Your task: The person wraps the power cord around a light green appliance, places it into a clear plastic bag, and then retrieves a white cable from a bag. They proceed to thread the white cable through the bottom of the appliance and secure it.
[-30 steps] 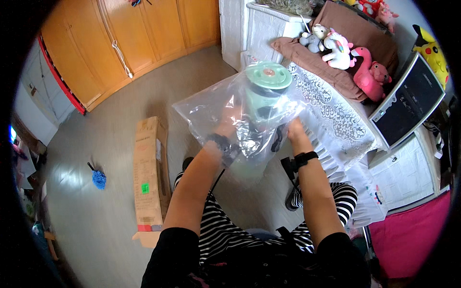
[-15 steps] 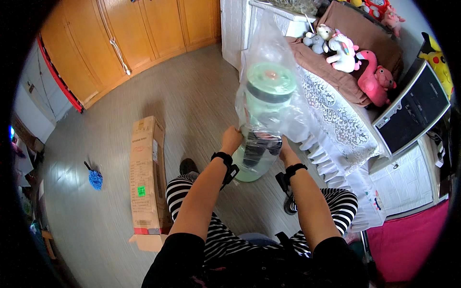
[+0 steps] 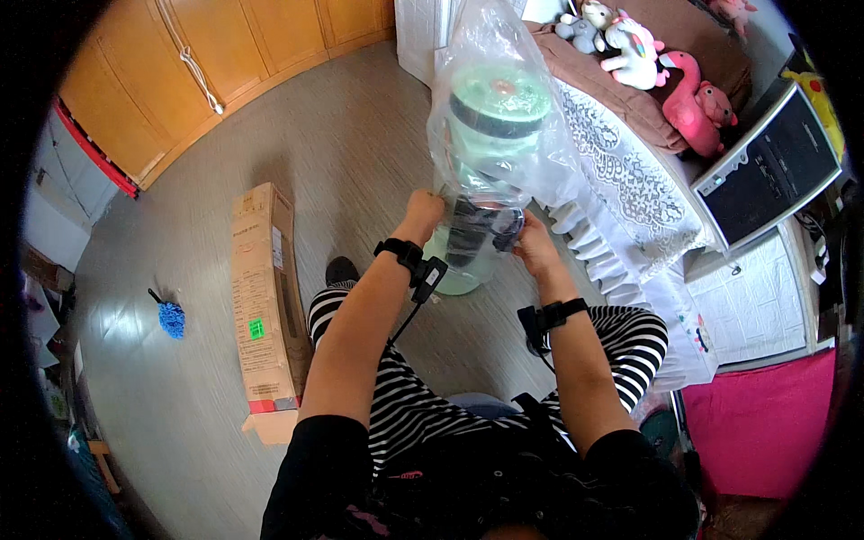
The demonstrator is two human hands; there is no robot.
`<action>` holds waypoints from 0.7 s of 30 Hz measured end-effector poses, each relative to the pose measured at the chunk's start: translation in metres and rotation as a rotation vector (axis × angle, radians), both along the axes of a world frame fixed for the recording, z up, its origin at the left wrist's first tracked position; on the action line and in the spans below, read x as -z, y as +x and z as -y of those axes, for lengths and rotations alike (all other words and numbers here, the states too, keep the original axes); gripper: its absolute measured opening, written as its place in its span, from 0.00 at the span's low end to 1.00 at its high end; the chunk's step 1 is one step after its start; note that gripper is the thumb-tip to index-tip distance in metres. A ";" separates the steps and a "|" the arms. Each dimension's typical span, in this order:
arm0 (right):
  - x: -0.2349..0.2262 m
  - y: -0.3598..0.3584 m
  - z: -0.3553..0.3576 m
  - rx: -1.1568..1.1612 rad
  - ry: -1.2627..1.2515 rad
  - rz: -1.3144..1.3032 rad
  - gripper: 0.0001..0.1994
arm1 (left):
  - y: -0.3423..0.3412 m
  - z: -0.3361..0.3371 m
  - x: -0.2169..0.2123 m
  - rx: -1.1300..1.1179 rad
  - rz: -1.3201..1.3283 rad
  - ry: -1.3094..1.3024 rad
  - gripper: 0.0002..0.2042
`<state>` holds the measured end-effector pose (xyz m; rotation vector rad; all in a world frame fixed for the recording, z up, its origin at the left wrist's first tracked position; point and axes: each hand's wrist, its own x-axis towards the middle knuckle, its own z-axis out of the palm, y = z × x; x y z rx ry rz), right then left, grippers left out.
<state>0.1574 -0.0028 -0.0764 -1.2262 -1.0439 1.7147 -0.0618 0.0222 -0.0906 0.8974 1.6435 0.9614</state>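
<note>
In front of me stands a tall mint-green appliance [image 3: 497, 94] with a round top, a dark band below it and a black section lower down. A clear plastic bag [image 3: 490, 40] covers its upper part and rises loosely above it. My left hand [image 3: 423, 214] is closed on the bag at the left side, level with the black section. On the right side, my right hand [image 3: 537, 245] pinches the bag beside the same section. Some of its fingertips are hidden behind the plastic.
A long open cardboard box [image 3: 261, 306] lies on the floor to my left. Beyond it is a blue duster [image 3: 170, 319]. A lace-covered seat [image 3: 621, 171] with plush toys [image 3: 688, 103] and a computer tower [image 3: 765, 166] stand on the right. Wooden cabinets [image 3: 225, 54] line the back.
The view has tipped, so most things sit higher in the picture. My right hand shows more fully beside the appliance. Both hands remain at its sides.
</note>
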 end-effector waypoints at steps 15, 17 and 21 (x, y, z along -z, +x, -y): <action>0.029 -0.012 0.044 0.446 0.665 0.388 0.04 | 0.037 0.069 -0.036 0.401 -1.180 0.601 0.04; 0.043 -0.006 0.047 0.432 0.686 0.549 0.04 | 0.038 0.064 -0.028 0.468 -1.209 0.627 0.03; 0.098 -0.004 0.048 0.297 0.565 0.584 0.04 | 0.029 0.066 -0.011 0.693 -1.243 0.533 0.04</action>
